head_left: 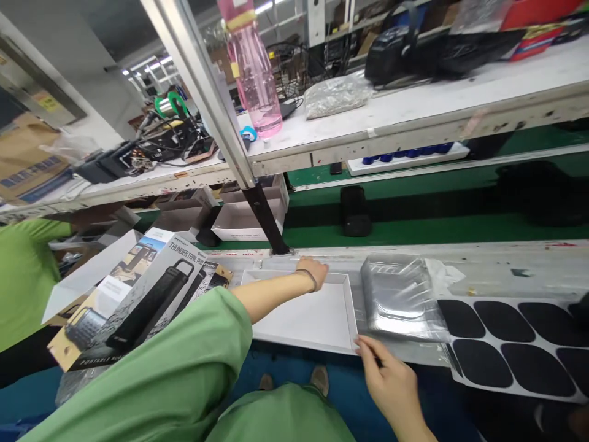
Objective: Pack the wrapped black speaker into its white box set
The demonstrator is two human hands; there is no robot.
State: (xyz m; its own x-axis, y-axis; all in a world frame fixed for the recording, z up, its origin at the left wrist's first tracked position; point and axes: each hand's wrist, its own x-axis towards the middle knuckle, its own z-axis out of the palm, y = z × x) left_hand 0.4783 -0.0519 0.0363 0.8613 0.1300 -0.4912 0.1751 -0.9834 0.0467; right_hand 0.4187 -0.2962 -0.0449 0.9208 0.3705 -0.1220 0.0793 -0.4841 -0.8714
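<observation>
A shallow white cardboard box tray (308, 316) lies on the bench in front of me, its inside facing up. My left hand (313, 272) reaches across it, closed at the far wall, with the fingertips partly hidden. At the near right corner, my right hand (389, 374) pinches the tray's edge between thumb and fingers. Just right of the tray is a stack of clear plastic trays (398, 301). Beyond that lies a sheet of black rounded pads (510, 344). Printed speaker cartons (156, 288) lean in a pile left of my left arm.
A metal post (202, 86) rises behind the tray, under a shelf (414, 116) carrying a pink bottle (257, 80). On the green conveyor (313, 215) stand a black speaker (355, 212) and open boxes (251, 218). A co-worker's green sleeve (32, 258) shows at left.
</observation>
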